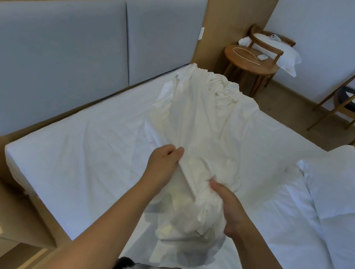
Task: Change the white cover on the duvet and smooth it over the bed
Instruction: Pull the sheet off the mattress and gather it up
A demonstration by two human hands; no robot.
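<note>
Left hand (165, 161) and right hand (228, 207) each have a closed grip on the bunched white cover (206, 120) lying across the bed (78, 150), so fitting and smoothing look not yet done.

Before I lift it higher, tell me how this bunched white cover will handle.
Probably very floppy: the white cover sags in folds and trails across the bed. Likely light: the left hand holds it by a pinch. Its loose bunch could slide in the right hand.
</note>
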